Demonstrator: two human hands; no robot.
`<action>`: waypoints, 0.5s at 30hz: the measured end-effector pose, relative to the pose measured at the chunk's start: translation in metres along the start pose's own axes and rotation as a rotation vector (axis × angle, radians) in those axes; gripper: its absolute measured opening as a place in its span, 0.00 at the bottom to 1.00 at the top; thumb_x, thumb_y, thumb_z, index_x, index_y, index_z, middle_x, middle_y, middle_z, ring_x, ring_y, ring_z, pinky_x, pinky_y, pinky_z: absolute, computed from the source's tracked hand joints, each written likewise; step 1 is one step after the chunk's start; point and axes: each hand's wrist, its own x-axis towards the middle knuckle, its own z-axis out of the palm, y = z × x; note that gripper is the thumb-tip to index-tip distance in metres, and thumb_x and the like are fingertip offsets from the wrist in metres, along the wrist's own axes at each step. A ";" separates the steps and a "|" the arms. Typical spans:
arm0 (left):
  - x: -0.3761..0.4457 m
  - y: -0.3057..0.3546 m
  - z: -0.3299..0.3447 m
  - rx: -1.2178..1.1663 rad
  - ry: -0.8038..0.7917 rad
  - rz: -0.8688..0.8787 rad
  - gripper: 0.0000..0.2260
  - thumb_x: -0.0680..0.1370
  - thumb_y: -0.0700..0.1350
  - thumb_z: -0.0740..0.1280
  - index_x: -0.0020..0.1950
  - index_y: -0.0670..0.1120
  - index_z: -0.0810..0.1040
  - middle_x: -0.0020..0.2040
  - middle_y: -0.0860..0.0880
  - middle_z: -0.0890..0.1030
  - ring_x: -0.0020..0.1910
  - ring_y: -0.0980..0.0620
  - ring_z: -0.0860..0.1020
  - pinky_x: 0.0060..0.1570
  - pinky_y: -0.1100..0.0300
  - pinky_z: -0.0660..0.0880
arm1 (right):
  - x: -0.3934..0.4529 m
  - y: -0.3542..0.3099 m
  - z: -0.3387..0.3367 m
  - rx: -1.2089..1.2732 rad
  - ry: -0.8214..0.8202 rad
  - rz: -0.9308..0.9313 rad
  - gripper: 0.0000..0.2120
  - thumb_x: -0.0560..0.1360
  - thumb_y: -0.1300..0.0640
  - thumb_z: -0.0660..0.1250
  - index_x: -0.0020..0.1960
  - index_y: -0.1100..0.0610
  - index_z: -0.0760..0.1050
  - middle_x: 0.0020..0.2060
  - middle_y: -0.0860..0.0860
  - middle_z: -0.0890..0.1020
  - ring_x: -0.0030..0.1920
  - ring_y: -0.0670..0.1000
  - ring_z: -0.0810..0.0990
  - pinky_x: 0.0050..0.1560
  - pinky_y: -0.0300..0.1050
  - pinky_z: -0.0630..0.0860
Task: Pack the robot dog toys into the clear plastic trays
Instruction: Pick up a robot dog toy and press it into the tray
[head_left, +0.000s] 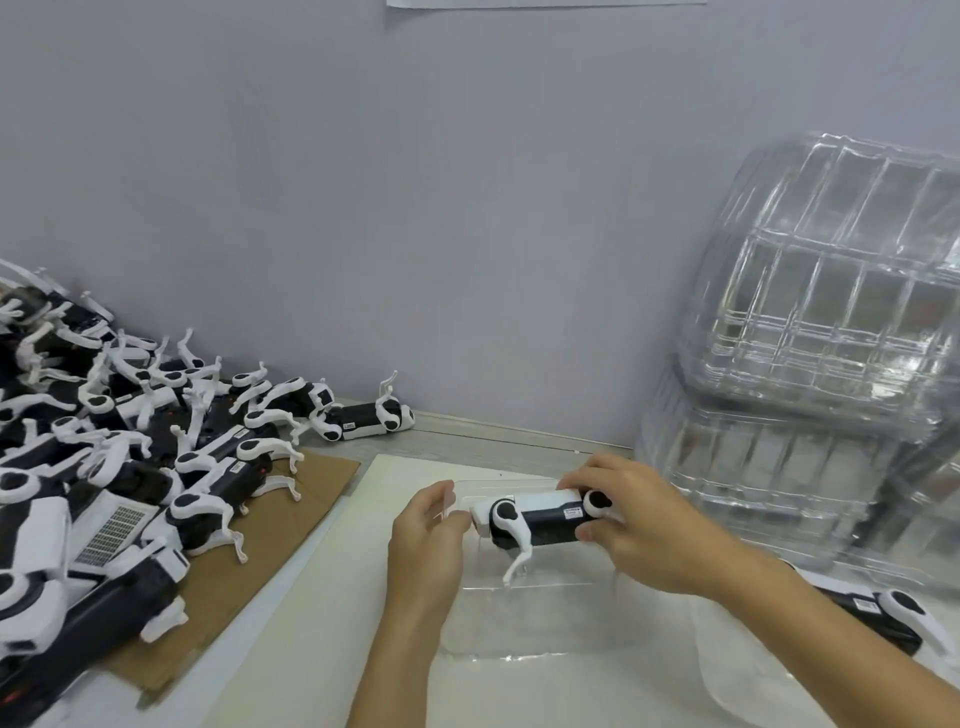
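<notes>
From the head camera, the robot dog toy (540, 522) is held above the clear plastic tray (524, 618), which lies on the white sheet (322, 597) in front of the person. The toy's long axis runs left to right across the view, its head end toward the left hand (426, 535) and its rear toward the right hand (639, 525). The right hand grips the rear end, fingers curled over the top and thumb underneath, so the body extends leftward out of that grasp. The left hand's fingertips touch the head end; whether they pinch it or only steady it, I cannot tell. One white leg hangs down toward the tray, its foot just above or on the plastic. The coming move likely turns on lowering the toy with that axis matched to the tray's recess. The loose pile of toys (104, 467) lies well apart to the left, and the stacked trays (831, 322) stand to the right.
</notes>
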 end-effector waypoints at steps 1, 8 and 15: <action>0.000 0.000 0.000 -0.001 0.000 0.002 0.18 0.78 0.36 0.65 0.67 0.47 0.77 0.62 0.53 0.78 0.61 0.56 0.74 0.56 0.62 0.65 | 0.001 -0.001 0.002 -0.034 -0.010 -0.002 0.13 0.76 0.57 0.69 0.59 0.45 0.75 0.51 0.39 0.73 0.53 0.43 0.71 0.54 0.39 0.68; -0.002 0.001 0.001 0.015 0.003 0.009 0.18 0.78 0.36 0.65 0.67 0.48 0.76 0.64 0.53 0.78 0.64 0.56 0.74 0.58 0.62 0.65 | 0.008 -0.009 0.008 -0.167 -0.069 0.033 0.04 0.76 0.57 0.66 0.49 0.49 0.76 0.46 0.42 0.71 0.49 0.49 0.74 0.50 0.53 0.76; -0.003 0.002 0.001 0.064 -0.004 0.027 0.18 0.79 0.37 0.64 0.68 0.49 0.75 0.65 0.53 0.77 0.63 0.57 0.73 0.56 0.63 0.65 | 0.020 -0.011 -0.004 -0.179 -0.145 0.065 0.18 0.75 0.56 0.72 0.60 0.43 0.72 0.47 0.40 0.70 0.47 0.44 0.73 0.45 0.44 0.75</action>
